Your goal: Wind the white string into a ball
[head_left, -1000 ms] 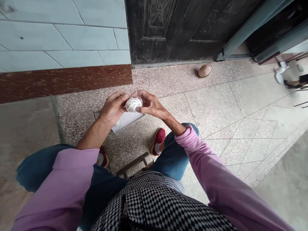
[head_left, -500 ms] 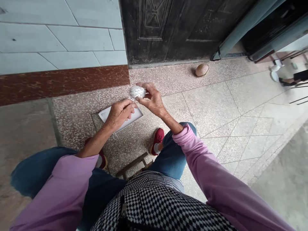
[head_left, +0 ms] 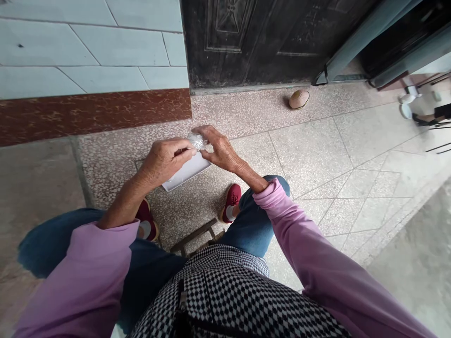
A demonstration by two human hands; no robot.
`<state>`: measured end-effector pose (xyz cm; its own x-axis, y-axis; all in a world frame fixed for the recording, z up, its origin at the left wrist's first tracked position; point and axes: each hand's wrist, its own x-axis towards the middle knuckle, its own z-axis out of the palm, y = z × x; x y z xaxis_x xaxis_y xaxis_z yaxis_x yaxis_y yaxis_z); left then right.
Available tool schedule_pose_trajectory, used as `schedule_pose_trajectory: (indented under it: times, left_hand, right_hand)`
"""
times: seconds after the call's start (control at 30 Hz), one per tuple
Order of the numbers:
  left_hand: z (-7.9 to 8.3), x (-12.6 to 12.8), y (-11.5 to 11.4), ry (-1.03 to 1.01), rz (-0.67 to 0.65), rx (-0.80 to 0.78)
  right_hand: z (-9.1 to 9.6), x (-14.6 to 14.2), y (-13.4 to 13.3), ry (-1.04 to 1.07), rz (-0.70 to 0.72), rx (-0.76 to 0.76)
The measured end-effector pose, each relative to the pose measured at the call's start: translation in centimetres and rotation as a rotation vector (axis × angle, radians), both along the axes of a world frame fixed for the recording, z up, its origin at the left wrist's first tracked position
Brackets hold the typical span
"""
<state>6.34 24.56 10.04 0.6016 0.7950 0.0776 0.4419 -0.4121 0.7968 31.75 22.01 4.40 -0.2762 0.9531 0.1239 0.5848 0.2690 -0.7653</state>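
Above a white tray [head_left: 193, 171] on speckled stone, a shiny, silvery-white ball [head_left: 197, 141] hangs between a person's bare hands, off the centre of the view toward 10 o'clock. Small and round, the ball looks loosely wound from strand or film, with bright glints breaking up its surface; the blur hides which. It is likely light, soft enough to dent under a squeeze and somewhat slippery; it looks unlikely to break, though loose outer layers could slide or snag. The best hold seems a gentle cradle across opposite sides, much as the right hand [head_left: 216, 149] has it from 3 o'clock, forefinger curled over the top and thumb beneath, grasping the ball. The left hand [head_left: 169, 158] comes in from 8 o'clock, its thumb and fingertips bunched at the ball's near edge; whether they pinch a strand or only press the surface, one cannot tell. The tray lies toward 6 o'clock from the ball, a red shoe [head_left: 233, 199] toward 5 and a pinkish domed object [head_left: 299, 99] toward 2, near a dark door [head_left: 257, 56].
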Motion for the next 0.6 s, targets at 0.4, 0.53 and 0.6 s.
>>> schedule_pose_trajectory:
  times: [0.4,0.53,0.6]
  left_hand:
    - [1.4,0.2,0.8,-0.228,0.217,-0.279]
    - [0.7,0.2,1.8,-0.352,0.223,-0.437]
    - [0.1,0.5,2.0,-0.425,0.214,-0.467]
  right_hand:
    - [3.2,-0.5,-0.7,0.416,0.026,-0.348]
    - [4.3,-0.5,-1.3,0.565,0.094,-0.53]
    - [4.5,-0.4,-1.5,0.609,0.105,-0.541]
